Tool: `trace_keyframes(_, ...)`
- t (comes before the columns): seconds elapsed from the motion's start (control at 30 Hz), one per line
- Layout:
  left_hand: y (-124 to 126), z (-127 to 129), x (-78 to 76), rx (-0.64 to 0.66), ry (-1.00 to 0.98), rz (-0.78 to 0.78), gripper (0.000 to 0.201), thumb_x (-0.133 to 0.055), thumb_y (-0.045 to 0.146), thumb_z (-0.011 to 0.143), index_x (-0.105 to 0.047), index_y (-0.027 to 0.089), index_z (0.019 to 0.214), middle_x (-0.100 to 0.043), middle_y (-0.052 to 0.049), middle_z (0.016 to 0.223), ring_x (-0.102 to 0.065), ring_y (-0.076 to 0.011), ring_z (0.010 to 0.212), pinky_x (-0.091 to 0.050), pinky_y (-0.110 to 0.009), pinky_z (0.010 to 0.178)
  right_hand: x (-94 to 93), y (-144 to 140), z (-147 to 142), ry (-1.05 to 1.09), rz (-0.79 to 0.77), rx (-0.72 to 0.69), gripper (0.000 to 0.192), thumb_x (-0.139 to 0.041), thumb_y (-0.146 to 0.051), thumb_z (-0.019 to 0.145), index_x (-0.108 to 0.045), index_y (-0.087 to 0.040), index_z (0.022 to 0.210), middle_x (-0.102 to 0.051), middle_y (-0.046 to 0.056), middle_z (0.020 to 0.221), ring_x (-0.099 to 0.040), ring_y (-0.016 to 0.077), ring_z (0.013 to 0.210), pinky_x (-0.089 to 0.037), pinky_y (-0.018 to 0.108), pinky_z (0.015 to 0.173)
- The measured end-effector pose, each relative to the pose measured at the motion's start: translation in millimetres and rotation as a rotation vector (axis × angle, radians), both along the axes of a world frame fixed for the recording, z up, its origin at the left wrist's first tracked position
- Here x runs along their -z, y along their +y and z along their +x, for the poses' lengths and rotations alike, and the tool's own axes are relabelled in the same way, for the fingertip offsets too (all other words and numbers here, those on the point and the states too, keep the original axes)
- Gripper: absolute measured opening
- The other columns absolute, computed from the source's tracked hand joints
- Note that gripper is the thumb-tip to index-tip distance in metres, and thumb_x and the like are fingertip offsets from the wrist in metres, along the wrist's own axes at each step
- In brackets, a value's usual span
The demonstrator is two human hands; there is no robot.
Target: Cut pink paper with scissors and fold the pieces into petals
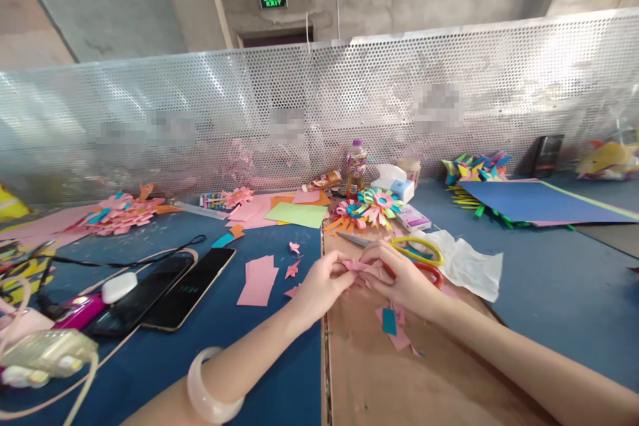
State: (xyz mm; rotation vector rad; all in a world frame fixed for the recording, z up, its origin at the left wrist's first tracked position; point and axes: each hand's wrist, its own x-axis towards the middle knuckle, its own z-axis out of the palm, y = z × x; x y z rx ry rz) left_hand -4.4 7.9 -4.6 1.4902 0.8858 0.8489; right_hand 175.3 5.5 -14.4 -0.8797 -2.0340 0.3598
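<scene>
Between my two hands is a small piece of pink paper (355,265), pinched from both sides. My left hand (323,286) grips its left end with thumb and fingers. The fingers of my right hand (394,276) close on the right end. Yellow-handled scissors (424,247) lie just behind my right hand, and red-orange handles (430,273) show beside it. Pink scraps with a blue piece (389,321) rest on the brown board below. Left of my left hand are cut pink paper rectangles (258,281) and small folded pink pieces (293,269).
Two phones (190,289), cables and a power strip (44,349) occupy the left. Behind are a green sheet (296,214), paper flowers (378,205), a bottle (356,170) and tissues (397,185). Crumpled white tissue (472,263) and blue sheets (544,202) lie right. A perforated metal panel (239,100) bounds the back.
</scene>
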Motion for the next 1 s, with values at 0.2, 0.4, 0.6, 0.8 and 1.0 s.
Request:
trace_keyframes(0.2,-2.2,2.6,-3.8,0.031,-0.023,0.014,0.008,-0.056,0.024,0.076,-0.053,0.017,0.081,-0.066,-0.003,0.079,-0.062,-0.015,0.073,-0.043,-0.024,0.063,0.6,-0.5,-0.5,-0.057,0.181,0.024,0.019,-0.056,-0.021,0.081,-0.058,-0.021,0.1,-0.056,0.008,0.095,-0.053,0.0192,0.091,-0.048,0.036,0.078)
trace_keyframes(0.4,-3.0,1.0,-4.8,0.003,0.013,0.026,0.011,-0.054,0.022,0.076,-0.06,0.016,0.084,-0.067,-0.004,0.08,-0.062,-0.0158,0.076,-0.043,-0.023,0.064,4.8,-0.2,-0.4,-0.119,0.259,0.002,0.028,-0.051,-0.018,0.083,-0.056,-0.021,0.11,-0.057,0.009,0.099,-0.054,0.0194,0.092,-0.049,0.036,0.077)
trace_keyframes(0.6,-3.7,1.9,-9.0,-0.001,-0.009,0.02,0.01,-0.054,0.022,0.077,-0.061,0.016,0.079,-0.067,-0.003,0.077,-0.061,-0.0151,0.076,-0.042,-0.022,0.063,5.8,-0.6,1.4,-0.223,0.322,0.057,0.031,-0.049,-0.015,0.082,-0.056,-0.02,0.112,-0.056,0.01,0.103,-0.054,0.0205,0.092,-0.048,0.04,0.08)
trace_keyframes(0.8,-4.1,1.9,-8.2,-0.014,-0.003,-0.006,0.011,-0.055,0.024,0.076,-0.062,0.016,0.079,-0.067,-0.003,0.075,-0.061,-0.0152,0.074,-0.042,-0.022,0.062,3.6,-2.9,1.5,-0.309,0.359,0.074,0.031,-0.049,-0.013,0.081,-0.056,-0.018,0.111,-0.056,0.011,0.104,-0.053,0.0206,0.091,-0.049,0.039,0.076)
trace_keyframes(1.0,-5.0,1.5,-7.9,-0.008,0.014,0.004,0.014,-0.054,0.027,0.077,-0.063,0.016,0.08,-0.067,-0.004,0.077,-0.061,-0.0167,0.077,-0.041,-0.023,0.063,5.0,-2.3,0.5,-0.295,0.373,0.062,0.034,-0.049,-0.013,0.081,-0.054,-0.018,0.114,-0.057,0.011,0.103,-0.054,0.0209,0.092,-0.05,0.039,0.076)
